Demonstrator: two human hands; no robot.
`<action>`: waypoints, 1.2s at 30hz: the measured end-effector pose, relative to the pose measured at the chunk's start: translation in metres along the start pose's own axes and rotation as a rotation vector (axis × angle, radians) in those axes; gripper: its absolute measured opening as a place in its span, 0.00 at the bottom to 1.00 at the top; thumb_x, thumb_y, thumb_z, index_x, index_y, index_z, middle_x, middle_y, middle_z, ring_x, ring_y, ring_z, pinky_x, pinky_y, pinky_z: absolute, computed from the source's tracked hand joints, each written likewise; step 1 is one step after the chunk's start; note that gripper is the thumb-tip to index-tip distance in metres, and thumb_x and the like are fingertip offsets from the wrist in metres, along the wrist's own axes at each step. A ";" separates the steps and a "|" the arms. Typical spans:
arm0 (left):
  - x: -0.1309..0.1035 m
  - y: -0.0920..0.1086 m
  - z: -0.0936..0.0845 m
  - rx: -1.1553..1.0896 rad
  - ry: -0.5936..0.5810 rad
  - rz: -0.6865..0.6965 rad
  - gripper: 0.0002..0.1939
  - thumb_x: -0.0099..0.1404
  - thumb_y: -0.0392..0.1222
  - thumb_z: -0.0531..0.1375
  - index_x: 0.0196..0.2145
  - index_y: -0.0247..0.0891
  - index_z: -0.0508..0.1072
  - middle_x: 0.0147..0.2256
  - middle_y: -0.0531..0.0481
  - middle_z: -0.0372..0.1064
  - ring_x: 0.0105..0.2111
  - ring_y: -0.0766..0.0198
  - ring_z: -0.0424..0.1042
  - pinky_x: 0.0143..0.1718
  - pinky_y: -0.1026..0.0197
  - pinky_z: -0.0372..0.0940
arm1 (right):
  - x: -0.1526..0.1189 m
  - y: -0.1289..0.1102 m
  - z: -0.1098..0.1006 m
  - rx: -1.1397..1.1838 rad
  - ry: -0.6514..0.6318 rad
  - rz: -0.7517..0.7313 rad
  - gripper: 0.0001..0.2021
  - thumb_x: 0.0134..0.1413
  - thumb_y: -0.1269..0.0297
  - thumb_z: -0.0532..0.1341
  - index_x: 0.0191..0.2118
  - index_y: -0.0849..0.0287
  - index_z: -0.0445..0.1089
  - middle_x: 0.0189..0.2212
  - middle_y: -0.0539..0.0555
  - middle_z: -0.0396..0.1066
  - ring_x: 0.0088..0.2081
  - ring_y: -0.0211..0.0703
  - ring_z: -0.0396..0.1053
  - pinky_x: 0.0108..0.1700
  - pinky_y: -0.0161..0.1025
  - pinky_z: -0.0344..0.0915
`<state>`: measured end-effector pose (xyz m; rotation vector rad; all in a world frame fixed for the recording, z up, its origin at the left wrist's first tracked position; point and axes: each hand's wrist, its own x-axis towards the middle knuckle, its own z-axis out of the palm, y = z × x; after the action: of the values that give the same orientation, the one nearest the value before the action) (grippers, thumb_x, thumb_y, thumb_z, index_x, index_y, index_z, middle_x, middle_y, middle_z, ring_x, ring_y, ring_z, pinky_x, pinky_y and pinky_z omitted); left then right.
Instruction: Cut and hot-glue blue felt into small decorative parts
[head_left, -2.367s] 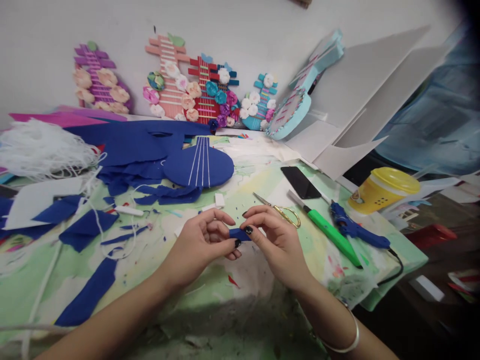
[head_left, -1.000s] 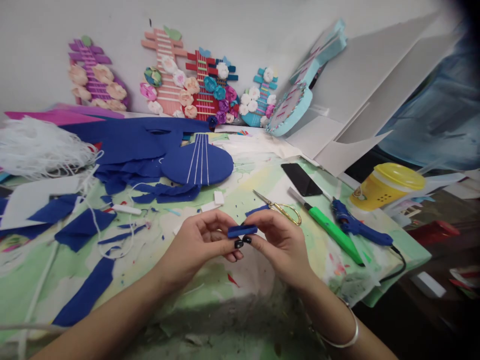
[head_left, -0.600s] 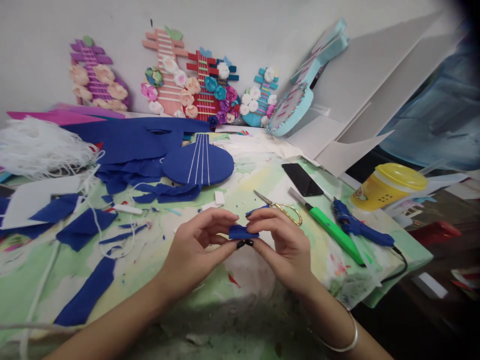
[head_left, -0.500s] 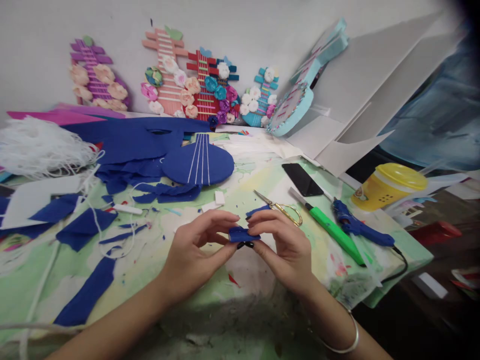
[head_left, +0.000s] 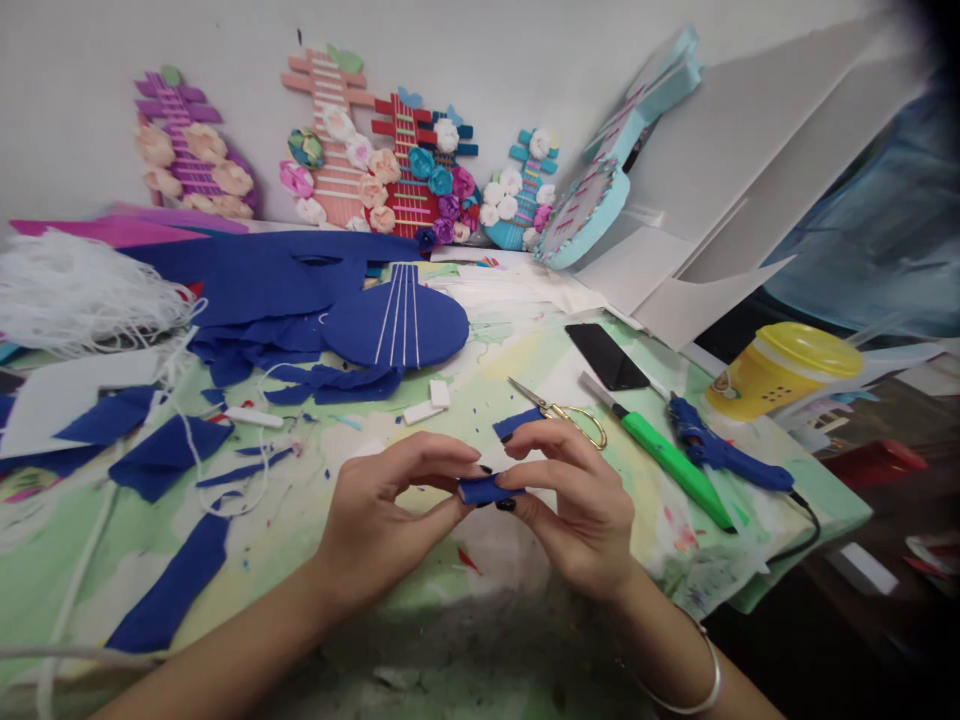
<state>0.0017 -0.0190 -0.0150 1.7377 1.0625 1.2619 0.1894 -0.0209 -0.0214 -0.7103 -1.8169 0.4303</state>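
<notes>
Item one, in hand: a small blue piece (head_left: 489, 489), held roughly level over the near part of the worktop (head_left: 300, 560), between both hands. Left hand (head_left: 382, 515): fingers pinching the left end, thumb on the near side. Right hand (head_left: 589, 510): thumb and a longer finger pinching the right end, forefinger raised and apart from it.

Handling notes: we judge the step in hand to be pressing and folding the blue material flat. We would keep the left pinch firm as an anchor, run the right thumb along the near edge with even pressure, and work outward from the middle so no crease is trapped. We advise light force at the corners, since the material looks thin and could tear.

Item two, just beyond the right hand: a blue offcut (head_left: 516, 422), beside gold scissors (head_left: 559, 410). Item three, farther right: a glue gun (head_left: 720, 452), near a green-handled cutter (head_left: 679, 470).

Obscured or uncertain: the ends of the small blue piece lie under the fingers, and its underside is turned from us; whether it is a wrapped core or only a folded strip, we cannot tell. The left hand's lower fingers are partly hidden behind its thumb. A tangle of white string (head_left: 82, 295) is cut off at the left edge
</notes>
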 end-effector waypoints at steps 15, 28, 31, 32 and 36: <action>0.006 0.005 0.000 0.035 -0.100 0.085 0.16 0.53 0.36 0.66 0.41 0.42 0.76 0.46 0.46 0.73 0.47 0.55 0.72 0.48 0.53 0.70 | -0.001 0.002 0.004 0.024 0.058 -0.004 0.14 0.51 0.79 0.58 0.38 0.52 0.73 0.36 0.53 0.66 0.39 0.43 0.67 0.38 0.44 0.67; 0.008 0.005 -0.001 0.179 -0.118 0.289 0.12 0.55 0.33 0.65 0.36 0.47 0.80 0.35 0.50 0.79 0.38 0.58 0.77 0.43 0.56 0.72 | -0.003 0.002 0.006 0.103 0.076 0.067 0.13 0.50 0.80 0.60 0.35 0.53 0.74 0.32 0.51 0.62 0.35 0.40 0.63 0.36 0.40 0.63; 0.010 0.001 0.000 0.181 -0.121 0.406 0.14 0.56 0.30 0.64 0.37 0.46 0.79 0.35 0.50 0.79 0.39 0.59 0.77 0.43 0.57 0.73 | -0.003 0.003 0.006 0.093 0.080 0.070 0.12 0.50 0.80 0.60 0.33 0.54 0.74 0.31 0.50 0.60 0.34 0.39 0.62 0.35 0.39 0.62; 0.010 0.000 0.000 0.185 -0.115 0.458 0.15 0.56 0.29 0.63 0.39 0.45 0.79 0.35 0.50 0.79 0.40 0.59 0.77 0.43 0.57 0.73 | -0.003 0.003 0.006 0.091 0.081 0.070 0.12 0.49 0.80 0.60 0.33 0.55 0.74 0.31 0.50 0.60 0.34 0.39 0.62 0.35 0.39 0.61; 0.010 -0.004 -0.001 0.270 -0.050 0.541 0.18 0.56 0.26 0.61 0.43 0.41 0.76 0.41 0.48 0.77 0.43 0.61 0.76 0.46 0.60 0.71 | -0.004 0.003 0.006 0.092 0.108 0.073 0.13 0.51 0.81 0.59 0.34 0.55 0.74 0.31 0.50 0.59 0.34 0.38 0.61 0.34 0.38 0.60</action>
<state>0.0015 -0.0083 -0.0151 2.3578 0.7826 1.4284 0.1857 -0.0209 -0.0282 -0.7241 -1.6631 0.5108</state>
